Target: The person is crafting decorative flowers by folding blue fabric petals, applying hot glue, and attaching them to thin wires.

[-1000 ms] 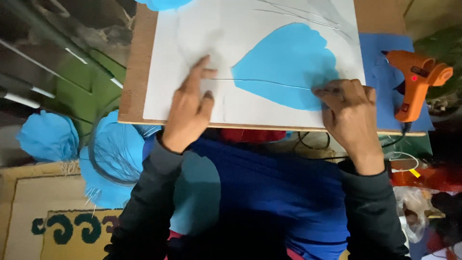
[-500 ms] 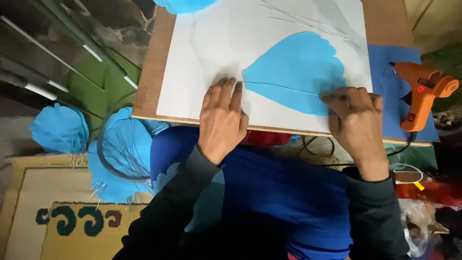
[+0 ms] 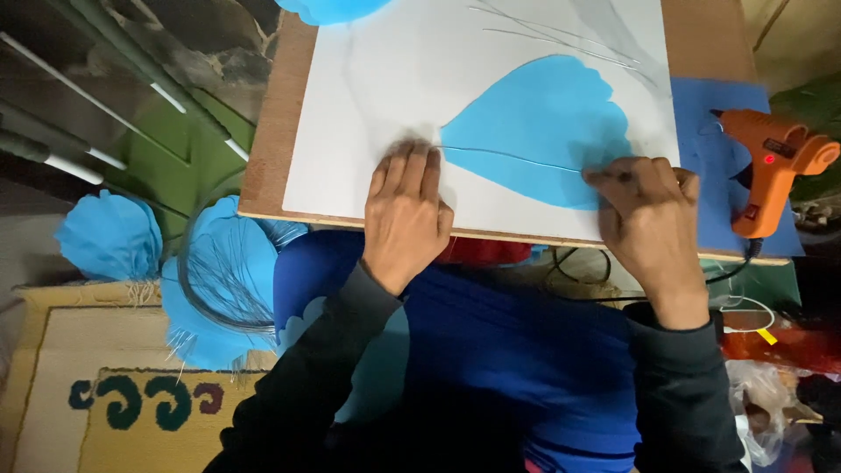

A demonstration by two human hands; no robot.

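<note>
My left hand [image 3: 405, 215] presses flat by the blue paper petal [image 3: 539, 131]; my right hand [image 3: 650, 215] pinches the thin wire [image 3: 517, 158] crossing it

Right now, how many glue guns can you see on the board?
1. The orange glue gun lies at the board's right edge on a blue sheet, just beyond the right hand. Others could sit outside the frame.

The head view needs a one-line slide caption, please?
Both hands, left hand and right hand, press thin wire onto blue paper petal.
</note>
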